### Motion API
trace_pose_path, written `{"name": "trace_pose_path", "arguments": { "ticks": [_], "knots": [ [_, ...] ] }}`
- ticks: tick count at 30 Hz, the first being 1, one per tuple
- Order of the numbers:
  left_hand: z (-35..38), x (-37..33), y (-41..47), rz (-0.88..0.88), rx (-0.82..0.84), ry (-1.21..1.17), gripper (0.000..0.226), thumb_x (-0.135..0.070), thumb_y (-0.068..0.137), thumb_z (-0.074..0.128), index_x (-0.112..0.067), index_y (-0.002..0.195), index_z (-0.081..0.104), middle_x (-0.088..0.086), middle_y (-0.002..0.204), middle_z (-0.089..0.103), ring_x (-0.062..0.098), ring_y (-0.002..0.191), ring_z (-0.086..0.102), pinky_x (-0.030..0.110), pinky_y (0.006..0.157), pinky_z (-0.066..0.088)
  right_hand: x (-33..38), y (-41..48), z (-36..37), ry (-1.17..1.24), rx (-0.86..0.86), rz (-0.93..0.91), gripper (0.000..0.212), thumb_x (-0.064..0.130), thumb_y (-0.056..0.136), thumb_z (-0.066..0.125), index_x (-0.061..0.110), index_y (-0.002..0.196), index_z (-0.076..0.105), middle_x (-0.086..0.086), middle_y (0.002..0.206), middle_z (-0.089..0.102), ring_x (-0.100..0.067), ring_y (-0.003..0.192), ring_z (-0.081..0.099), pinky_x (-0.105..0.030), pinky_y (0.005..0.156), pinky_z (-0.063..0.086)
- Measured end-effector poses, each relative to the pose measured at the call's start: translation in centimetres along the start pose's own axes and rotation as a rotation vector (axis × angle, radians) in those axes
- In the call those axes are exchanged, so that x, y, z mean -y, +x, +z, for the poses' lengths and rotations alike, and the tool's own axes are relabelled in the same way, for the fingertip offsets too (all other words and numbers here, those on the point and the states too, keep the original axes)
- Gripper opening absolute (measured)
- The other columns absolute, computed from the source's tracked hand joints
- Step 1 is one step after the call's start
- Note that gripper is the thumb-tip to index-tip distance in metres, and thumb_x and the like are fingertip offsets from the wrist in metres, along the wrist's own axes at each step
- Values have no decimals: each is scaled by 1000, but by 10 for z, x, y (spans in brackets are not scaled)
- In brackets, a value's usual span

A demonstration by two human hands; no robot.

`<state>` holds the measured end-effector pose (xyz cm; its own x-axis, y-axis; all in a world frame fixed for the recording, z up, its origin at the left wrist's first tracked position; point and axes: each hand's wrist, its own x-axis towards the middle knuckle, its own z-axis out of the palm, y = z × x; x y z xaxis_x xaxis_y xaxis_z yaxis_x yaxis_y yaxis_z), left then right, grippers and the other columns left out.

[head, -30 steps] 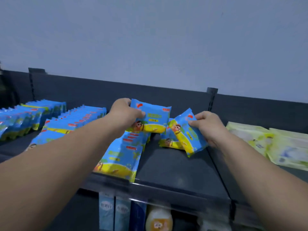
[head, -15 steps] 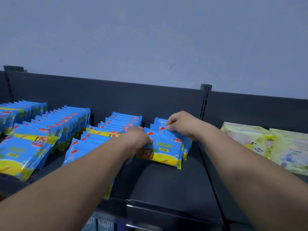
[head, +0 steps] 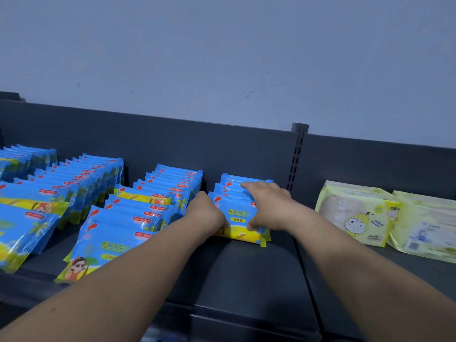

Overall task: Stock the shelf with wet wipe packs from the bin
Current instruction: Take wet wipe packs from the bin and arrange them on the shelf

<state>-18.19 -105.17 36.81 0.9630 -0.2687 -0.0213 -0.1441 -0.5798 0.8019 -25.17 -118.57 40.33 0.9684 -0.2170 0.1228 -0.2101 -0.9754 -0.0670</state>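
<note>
The short row [head: 237, 191] of blue wet wipe packs stands on the shelf [head: 246, 280], close to the back panel [head: 246, 149], to the right of the longer blue rows [head: 158, 196]. The right hand [head: 267, 206] lies over it. Its fingers [head: 249, 186] are spread on the top edges and the thumb presses the face of the front pack [head: 240, 218], so the row is clamped between them, probably to hold the packs upright and tight together. The left hand [head: 207, 213] is at the left edge of the front pack, I think to make the row straight. Its fingers bend away behind the hand, so I cannot tell if they grip or only push. The bin is not in view. The green packs [head: 357, 215] on the right are cut by the frame edge.
</note>
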Motion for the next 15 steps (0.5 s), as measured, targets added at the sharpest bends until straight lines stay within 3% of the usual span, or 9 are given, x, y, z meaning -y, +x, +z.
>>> {"name": "trace_pose_path", "arguments": {
  "ticks": [7,15],
  "knots": [
    [0,-2,-2,74,-48,144,59,-12,81,68,-11,129,34,11,129,44,27,111,50,34,82,46,-1,-6,8,-13,-65,5,97,31,76,72,28,152,12,5,153,25,-21,141,19,-39,111,20],
    [-17,9,-23,454,-179,456,85,-27,80,67,-13,147,16,10,138,33,28,129,32,34,103,32,15,-15,5,27,-73,20,92,53,80,67,29,152,16,4,157,21,-21,144,17,-41,113,19]
  ]
}}
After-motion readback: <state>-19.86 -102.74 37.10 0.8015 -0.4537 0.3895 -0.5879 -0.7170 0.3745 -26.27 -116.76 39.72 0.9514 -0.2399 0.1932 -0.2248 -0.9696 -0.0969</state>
